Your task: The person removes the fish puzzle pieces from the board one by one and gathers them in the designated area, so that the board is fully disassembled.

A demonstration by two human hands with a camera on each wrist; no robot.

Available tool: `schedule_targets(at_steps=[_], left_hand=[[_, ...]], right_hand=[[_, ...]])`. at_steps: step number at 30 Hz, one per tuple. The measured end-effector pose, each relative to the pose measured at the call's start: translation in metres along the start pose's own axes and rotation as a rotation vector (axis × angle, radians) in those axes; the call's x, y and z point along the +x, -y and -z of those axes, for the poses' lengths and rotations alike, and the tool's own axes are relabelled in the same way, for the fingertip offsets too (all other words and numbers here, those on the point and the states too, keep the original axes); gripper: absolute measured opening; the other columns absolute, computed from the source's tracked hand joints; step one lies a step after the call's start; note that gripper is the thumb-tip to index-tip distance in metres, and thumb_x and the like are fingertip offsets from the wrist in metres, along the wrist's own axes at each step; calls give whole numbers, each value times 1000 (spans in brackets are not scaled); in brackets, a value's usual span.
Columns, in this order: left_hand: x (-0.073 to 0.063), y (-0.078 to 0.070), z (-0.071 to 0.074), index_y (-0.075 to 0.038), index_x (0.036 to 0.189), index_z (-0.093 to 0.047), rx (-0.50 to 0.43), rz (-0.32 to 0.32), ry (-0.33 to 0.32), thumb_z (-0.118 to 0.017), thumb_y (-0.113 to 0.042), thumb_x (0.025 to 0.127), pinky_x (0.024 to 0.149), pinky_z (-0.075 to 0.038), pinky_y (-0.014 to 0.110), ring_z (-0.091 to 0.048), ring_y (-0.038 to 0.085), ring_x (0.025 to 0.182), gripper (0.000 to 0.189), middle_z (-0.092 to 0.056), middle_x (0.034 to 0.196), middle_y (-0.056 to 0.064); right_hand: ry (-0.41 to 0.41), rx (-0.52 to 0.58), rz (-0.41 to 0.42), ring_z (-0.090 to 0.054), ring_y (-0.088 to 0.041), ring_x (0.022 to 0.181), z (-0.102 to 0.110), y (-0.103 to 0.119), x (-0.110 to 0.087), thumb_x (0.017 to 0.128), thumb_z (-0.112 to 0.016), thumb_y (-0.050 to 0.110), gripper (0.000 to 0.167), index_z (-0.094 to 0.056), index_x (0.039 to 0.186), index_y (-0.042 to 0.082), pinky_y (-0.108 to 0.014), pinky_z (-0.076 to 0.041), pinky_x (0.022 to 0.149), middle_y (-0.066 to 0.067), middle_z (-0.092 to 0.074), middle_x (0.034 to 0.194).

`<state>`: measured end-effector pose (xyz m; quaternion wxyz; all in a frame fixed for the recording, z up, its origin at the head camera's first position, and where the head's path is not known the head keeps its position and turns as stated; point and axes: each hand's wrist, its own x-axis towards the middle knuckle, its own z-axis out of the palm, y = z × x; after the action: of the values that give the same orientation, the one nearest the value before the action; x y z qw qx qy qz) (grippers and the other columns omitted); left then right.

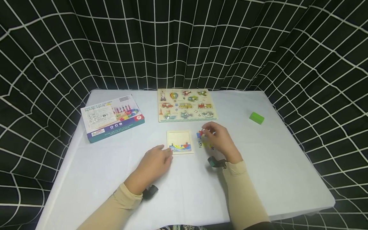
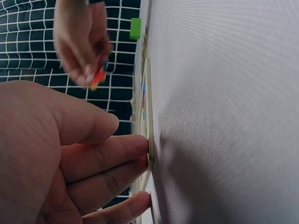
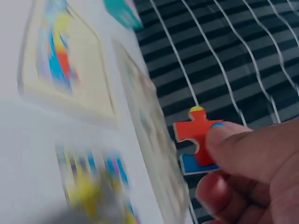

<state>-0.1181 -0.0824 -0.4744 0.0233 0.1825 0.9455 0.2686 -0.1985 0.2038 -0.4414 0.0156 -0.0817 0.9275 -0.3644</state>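
My right hand point(image 1: 220, 140) pinches a red and blue jigsaw piece point(image 3: 192, 128) between thumb and fingers, held up off the table in the right wrist view. Below that hand lie several loose jigsaw pieces point(image 1: 205, 144), partly covered by it in the head view. A small square wooden puzzle tray point(image 1: 179, 136) sits to the left of them, its lower part filled with blue, yellow and red pieces and its upper part bare wood. At the tray's lower left corner rests my left hand point(image 1: 153, 162), fingers fairly straight, with fingertips point(image 2: 142, 147) touching the tray edge.
Behind the tray lies a wooden board of vehicle pictures point(image 1: 187, 105). A printed bead-toy box point(image 1: 112, 117) stands at the back left, and a green block point(image 1: 256, 118) at the right. A white cloth covers the table point(image 1: 276, 166); black gridded curtains point(image 1: 172, 41) surround it.
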Motion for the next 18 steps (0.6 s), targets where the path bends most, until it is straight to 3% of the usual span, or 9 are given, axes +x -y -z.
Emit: schedule_targets(at_steps=[4, 6, 8, 12, 18], left_hand=[[0, 0, 0, -8, 132, -79, 1, 14, 15, -69, -25, 107, 123, -48, 56, -62, 38, 144, 32, -75, 140, 6], [0, -1, 1, -8, 133, -79, 2, 29, 27, -68, -27, 108, 124, -47, 56, -61, 37, 146, 33, -75, 141, 6], [-1, -2, 2, -8, 134, -78, -2, 38, 32, -68, -27, 108, 124, -47, 56, -60, 37, 146, 34, -75, 142, 6], [-1, -3, 3, -7, 134, -78, -12, 41, 30, -68, -25, 108, 124, -47, 56, -61, 37, 146, 34, -75, 141, 7], [-1, -3, 2, -8, 134, -78, -18, 34, 19, -68, -25, 108, 124, -47, 56, -61, 37, 145, 33, -75, 141, 6]], right_hand=[[49, -19, -174, -66, -33, 113, 29, -35, -12, 109, -63, 17, 17, -74, 120, 9, -51, -57, 96, -14, -75, 123], [80, -28, -224, -63, -35, 119, 39, -52, -17, 110, -62, 18, 18, -74, 120, 9, -52, -53, 102, -16, -74, 127], [103, -28, -255, -63, -34, 118, 44, -64, -21, 110, -63, 17, 19, -75, 120, 8, -48, -54, 100, -16, -74, 127], [150, -11, -283, -62, -33, 113, 48, -73, -25, 108, -67, 17, 19, -77, 121, 7, -40, -53, 92, -15, -75, 124], [149, -33, -260, -63, -34, 117, 41, -72, -25, 107, -67, 16, 21, -78, 121, 5, -51, -54, 103, -18, -75, 126]])
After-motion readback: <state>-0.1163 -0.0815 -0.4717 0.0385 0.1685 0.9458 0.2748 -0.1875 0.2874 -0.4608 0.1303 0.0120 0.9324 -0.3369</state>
